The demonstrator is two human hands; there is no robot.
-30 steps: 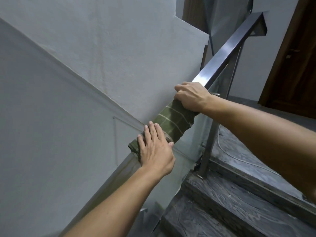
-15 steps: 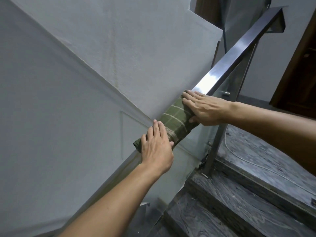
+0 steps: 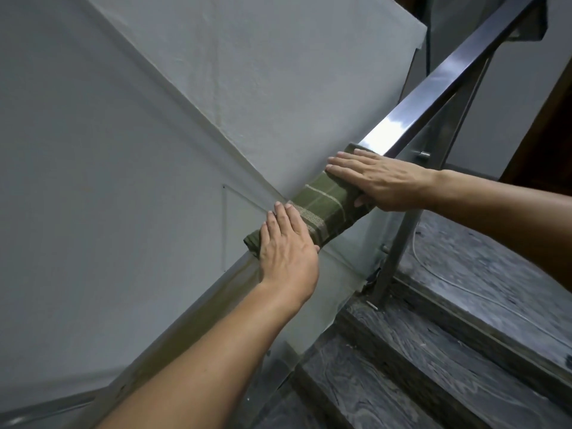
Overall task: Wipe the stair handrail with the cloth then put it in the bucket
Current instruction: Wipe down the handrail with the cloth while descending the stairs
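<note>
A green cloth with pale checked stripes [image 3: 328,209] lies draped over the sloping, square-section polished steel handrail [image 3: 433,88], wrapped across its top and hanging a little down both sides. Both hands press on it from above.

The left hand [image 3: 286,246] lies flat and open on the lower end of the cloth, its 4 fingers [image 3: 283,216] straight, close together and pointing up the slope; the thumb sits against the near side of the cloth. The palm covers the cloth's lower edge, and a small dark green fold shows just left of the hand.

The right hand [image 3: 382,182] is also open and flat, laid across the upper end of the cloth with its fingers [image 3: 343,167] stretched toward the grey painted wall [image 3: 154,134]. Its thumb seems to tuck under the near side of the rail, though that part is half hidden. Neither hand is closed into a grip; both rest with palms down on the fabric.

Above the right hand the bare rail shines with a bright reflection. Under the rail stand a steel post [image 3: 399,243] and a clear glass panel [image 3: 349,258]. Dark grey veined stone steps [image 3: 433,351] fill the lower right, with a thin pale cable [image 3: 433,270] lying on one of them.
</note>
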